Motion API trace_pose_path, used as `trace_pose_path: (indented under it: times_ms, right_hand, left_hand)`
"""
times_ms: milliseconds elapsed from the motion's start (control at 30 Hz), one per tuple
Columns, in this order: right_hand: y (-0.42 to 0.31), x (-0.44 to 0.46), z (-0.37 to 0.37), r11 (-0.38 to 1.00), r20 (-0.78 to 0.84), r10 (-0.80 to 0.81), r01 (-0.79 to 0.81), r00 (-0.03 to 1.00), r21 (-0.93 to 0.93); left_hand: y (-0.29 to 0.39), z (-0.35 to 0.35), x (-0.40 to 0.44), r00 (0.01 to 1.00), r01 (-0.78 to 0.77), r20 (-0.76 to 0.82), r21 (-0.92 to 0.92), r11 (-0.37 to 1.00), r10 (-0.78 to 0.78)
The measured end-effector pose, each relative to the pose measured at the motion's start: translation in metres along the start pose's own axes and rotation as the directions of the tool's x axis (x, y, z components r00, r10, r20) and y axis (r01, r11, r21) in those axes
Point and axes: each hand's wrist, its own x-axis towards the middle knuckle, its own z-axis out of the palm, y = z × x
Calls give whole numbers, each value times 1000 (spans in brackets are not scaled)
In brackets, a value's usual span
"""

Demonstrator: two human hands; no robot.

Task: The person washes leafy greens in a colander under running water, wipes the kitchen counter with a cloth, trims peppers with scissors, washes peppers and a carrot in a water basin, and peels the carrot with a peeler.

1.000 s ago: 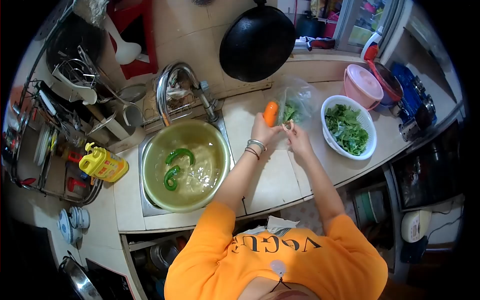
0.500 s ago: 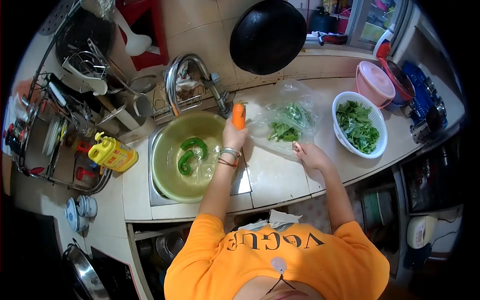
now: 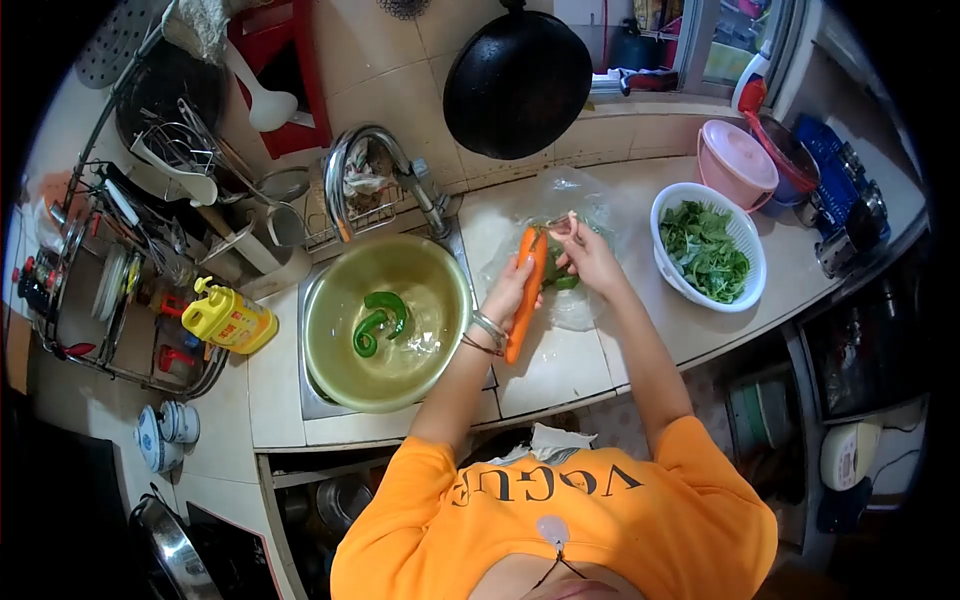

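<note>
A long orange carrot (image 3: 519,330) lies slanted in my left hand (image 3: 508,288), which is closed around its middle over the counter. My right hand (image 3: 590,258) is at the carrot's upper end with its fingers pinched; a small thing seems to be between them, too small to make out. Behind and below both hands, a clear plastic bag (image 3: 575,312) with leafy greens rests on the counter, partly covered by them. Left of my left hand, curled green peppers (image 3: 378,322) sit in water in a green basin (image 3: 325,375).
The basin stands in the sink (image 3: 318,405) under a curved faucet (image 3: 337,190). To the right are a white basket (image 3: 745,300) of greens and a pink lidded bucket (image 3: 735,165). A yellow bottle (image 3: 230,317) stands left, beside a crowded rack. A black pan (image 3: 517,85) hangs on the wall.
The carrot has turned and moved right and nearer, from beside the faucet to over the counter. My right hand has left the bag's near edge and come up to the carrot's top.
</note>
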Motion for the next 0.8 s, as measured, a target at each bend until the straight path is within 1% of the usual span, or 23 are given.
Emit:
trace_pose_path:
  times_ms: [33,67,100,167,200,233,267,300,367,400,467,500,567,600,700,767,800]
  right_hand:
    - [4,-5,-5,997,39,47,-49,998,64]
    - [12,-8,-9,993,55,18,-25,998,114]
    - [13,-13,-11,993,53,27,-32,998,113]
    - [14,-20,-13,986,90,23,-37,996,164]
    - [13,-21,-14,986,88,26,-40,996,164]
    - [13,-22,-14,992,117,37,-51,992,117]
    - [13,-23,-14,996,147,48,-59,988,70]
    - [13,-24,-13,996,148,50,-61,988,71]
    - [15,-24,-9,992,143,33,-50,989,119]
    - [15,-23,-7,992,146,30,-47,989,120]
    - [16,-22,-2,965,115,108,-132,988,229]
    - [19,-21,0,965,118,103,-128,988,228]
    - [25,-19,4,954,168,138,-176,976,241]
    - [20,-21,8,955,169,134,-173,976,241]
    - [4,-26,25,959,143,127,-158,982,234]
    - [-3,-28,36,982,72,130,-139,989,125]
    - [2,-26,42,978,15,137,-138,990,154]
  left_hand:
    - [-3,0,2,1000,4,4,-4,1000,-4]
    - [-7,0,4,1000,5,-27,-5,1000,-5]
    - [-9,0,6,998,6,-59,-6,1000,-6]
    - [-13,-1,8,999,-1,-53,-17,1000,0]
    - [-13,-1,7,997,-20,-73,-30,999,18]
    - [-13,0,6,995,-41,-93,-42,998,37]
    - [-15,-2,8,995,-54,-83,-58,997,49]
    - [-16,-4,8,995,-52,-84,-58,997,47]
    - [-17,-8,5,999,-35,-3,-132,991,35]
    - [-17,-11,3,999,-39,-6,-132,990,38]
    - [-17,-17,-4,1000,20,27,-241,970,-14]
    - [-18,-22,-5,1000,15,24,-241,971,-9]
    - [-21,-35,-7,999,20,52,-223,975,-8]
    - [-20,-36,-9,999,12,33,-236,972,-4]
    - [-28,-47,-6,998,14,62,-263,965,2]
    - [-34,-51,-4,999,23,51,-260,965,-10]
    - [-34,-51,-5,998,25,65,-294,956,-6]
